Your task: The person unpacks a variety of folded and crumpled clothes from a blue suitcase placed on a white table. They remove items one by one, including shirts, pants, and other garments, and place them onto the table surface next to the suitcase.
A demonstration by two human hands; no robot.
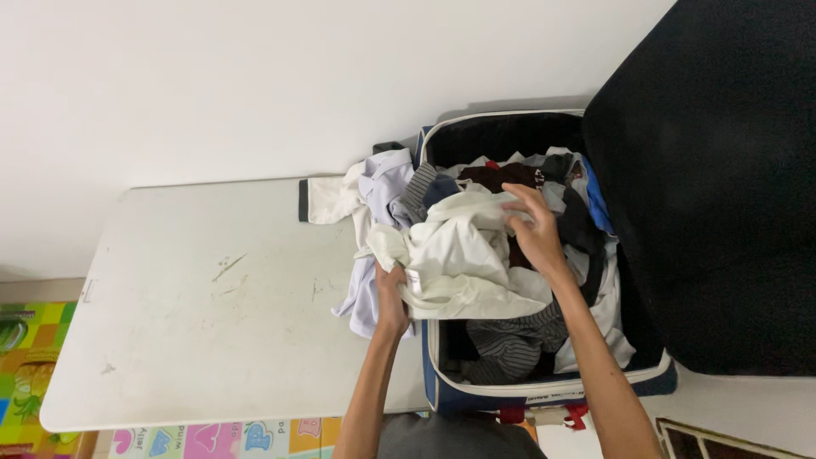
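An open dark blue suitcase (442,387) with white trim lies at the right end of a white table (212,297), stuffed with mixed clothes. On top lies a cream white garment (463,246), bunched up. My left hand (391,297) grips its lower left edge at the suitcase's left rim. My right hand (535,229) presses on its upper right part, fingers spread over the pile. A pale lilac shirt (374,191) and a white piece with a dark cuff (319,200) spill over the suitcase's left side onto the table. Grey striped cloth (510,340) lies near the front.
The suitcase's black lid (714,187) stands open at the right. A white wall (255,85) rises behind the table. A colourful foam play mat (34,357) covers the floor at the left and below the table's front edge.
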